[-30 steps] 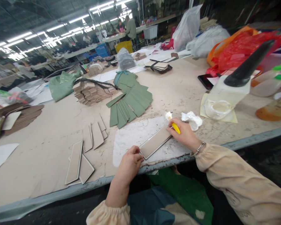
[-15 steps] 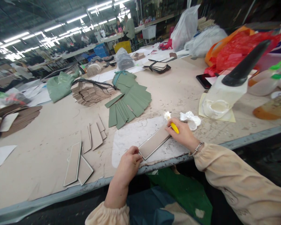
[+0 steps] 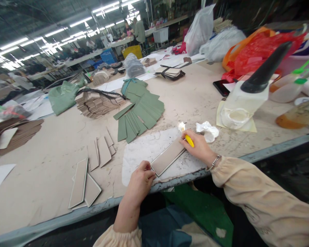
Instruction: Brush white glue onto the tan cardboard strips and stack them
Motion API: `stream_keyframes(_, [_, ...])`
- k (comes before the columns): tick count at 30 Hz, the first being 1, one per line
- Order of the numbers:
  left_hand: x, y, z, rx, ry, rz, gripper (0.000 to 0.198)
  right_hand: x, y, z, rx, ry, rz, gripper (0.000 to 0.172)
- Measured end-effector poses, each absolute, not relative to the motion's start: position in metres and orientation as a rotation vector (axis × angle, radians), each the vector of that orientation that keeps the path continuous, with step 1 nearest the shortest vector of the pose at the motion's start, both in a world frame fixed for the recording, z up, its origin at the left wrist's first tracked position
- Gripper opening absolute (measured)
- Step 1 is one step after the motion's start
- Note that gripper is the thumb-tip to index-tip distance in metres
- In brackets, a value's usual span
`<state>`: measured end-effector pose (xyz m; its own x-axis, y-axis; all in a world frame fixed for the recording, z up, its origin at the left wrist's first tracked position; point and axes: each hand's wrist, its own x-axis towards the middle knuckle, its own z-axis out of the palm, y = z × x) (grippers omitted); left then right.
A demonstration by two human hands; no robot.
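Observation:
A flat beige strip (image 3: 167,158) with a pale edging lies slantwise on a white sheet (image 3: 136,150) near the table edge. My left hand (image 3: 142,177) is closed on its lower left corner, fingertips pinched at the edge. At the upper right end, my right hand (image 3: 197,145) rests with its fingers on the strip. It also grips a yellow-handled tool (image 3: 189,140), whose working end is hidden. Two edged pieces (image 3: 79,183) overlap to the left, below several plain beige strips (image 3: 103,151). A fan of green strips (image 3: 141,116) lies beyond the sheet.
A white glue-smeared container with a black spout (image 3: 247,99) stands at right, near white crumpled wads (image 3: 208,131). Behind it are bottles (image 3: 285,92), a phone (image 3: 221,87) and a red bag (image 3: 262,51). A tied beige bundle (image 3: 98,103) sits farther back. People (image 3: 139,31) stand far off.
The whole view has shifted slightly, so things sit a little more to the left. Both hands keep their places on the strip.

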<state>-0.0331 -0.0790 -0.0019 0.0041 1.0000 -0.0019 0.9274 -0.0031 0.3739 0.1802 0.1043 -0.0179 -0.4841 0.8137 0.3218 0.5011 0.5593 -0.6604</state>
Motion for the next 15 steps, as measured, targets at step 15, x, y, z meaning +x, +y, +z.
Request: stream_keyframes(15, [-0.0318,-0.0776,-0.0011,2.002,1.97,0.415,0.016,0.1785,0.108,-0.0236,-1.071,-2.212,0.657,0.006])
